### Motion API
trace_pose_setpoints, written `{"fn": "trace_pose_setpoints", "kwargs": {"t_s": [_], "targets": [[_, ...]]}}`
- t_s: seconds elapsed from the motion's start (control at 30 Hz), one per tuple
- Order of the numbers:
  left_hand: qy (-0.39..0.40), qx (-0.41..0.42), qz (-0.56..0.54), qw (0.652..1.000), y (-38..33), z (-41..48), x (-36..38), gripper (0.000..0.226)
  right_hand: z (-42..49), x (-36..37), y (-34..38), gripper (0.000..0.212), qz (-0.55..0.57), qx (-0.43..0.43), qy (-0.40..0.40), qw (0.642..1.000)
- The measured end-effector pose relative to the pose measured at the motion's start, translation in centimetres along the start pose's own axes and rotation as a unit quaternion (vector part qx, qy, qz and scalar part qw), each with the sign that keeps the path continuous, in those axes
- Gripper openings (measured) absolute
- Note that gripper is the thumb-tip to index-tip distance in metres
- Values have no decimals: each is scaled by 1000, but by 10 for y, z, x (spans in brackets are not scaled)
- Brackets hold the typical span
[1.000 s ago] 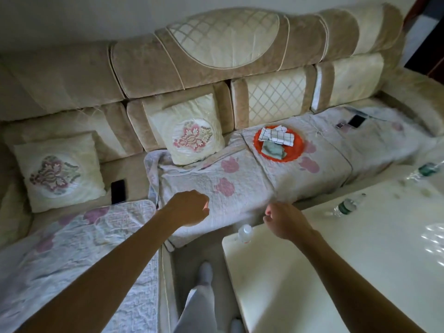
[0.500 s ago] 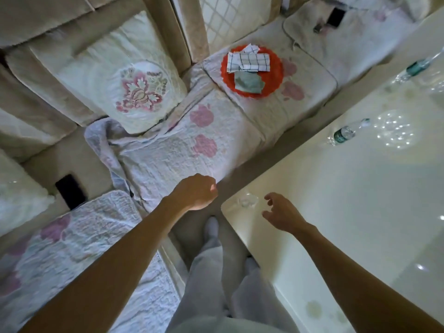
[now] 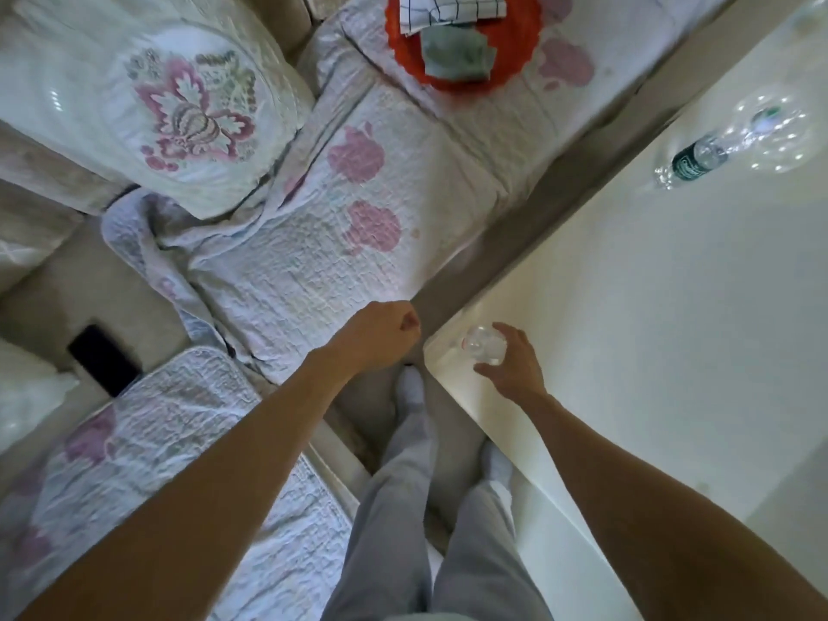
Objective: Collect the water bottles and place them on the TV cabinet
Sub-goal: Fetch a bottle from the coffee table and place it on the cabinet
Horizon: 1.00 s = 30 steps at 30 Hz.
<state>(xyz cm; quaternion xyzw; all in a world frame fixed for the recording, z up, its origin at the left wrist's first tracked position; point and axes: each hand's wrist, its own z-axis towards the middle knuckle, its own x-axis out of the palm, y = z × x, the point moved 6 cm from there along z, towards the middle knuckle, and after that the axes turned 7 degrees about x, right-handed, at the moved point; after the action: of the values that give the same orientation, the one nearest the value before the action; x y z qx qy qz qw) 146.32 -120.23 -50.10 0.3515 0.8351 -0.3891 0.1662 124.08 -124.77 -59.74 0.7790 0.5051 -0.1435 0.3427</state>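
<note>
Your right hand point(image 3: 508, 363) is cupped round the clear bottle point(image 3: 483, 345) at the near corner of the white table point(image 3: 627, 351), thumb on one side and fingers on the other, but I can't tell if they're actually squeezing it yet. The bottle's upright and you're looking straight down its top, so I'd guess the lift is straight up. Your left hand point(image 3: 381, 333) is a fist holding nothing, just beside that corner. The green-label bottle point(image 3: 696, 160) sits well apart, further along on your right.

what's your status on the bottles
Left hand fisted, empty. Right hand curled round near bottle at table corner. Second bottle lying farther along. Nothing blocking.
</note>
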Motion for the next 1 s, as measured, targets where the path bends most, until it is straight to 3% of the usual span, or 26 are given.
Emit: {"fn": "trace_pose_setpoints", "kwargs": {"t_s": [0.4, 0.63, 0.77, 1.0], "targets": [[-3, -14, -30, 999, -20, 4, 3, 18, -9, -12, -13, 67, 82, 3, -106, 991], [-27, 15, -133, 991, -78, -12, -5, 21, -94, -96, 2, 59, 179, -19, -172, 968], [-50, 47, -221, 973, -117, -23, -1, 24, -155, -147, 11, 67, 216, -37, -217, 951], [-8, 84, -348, 934, -201, -53, 27, 19, -243, -231, 13, 62, 242, -66, -294, 922]]}}
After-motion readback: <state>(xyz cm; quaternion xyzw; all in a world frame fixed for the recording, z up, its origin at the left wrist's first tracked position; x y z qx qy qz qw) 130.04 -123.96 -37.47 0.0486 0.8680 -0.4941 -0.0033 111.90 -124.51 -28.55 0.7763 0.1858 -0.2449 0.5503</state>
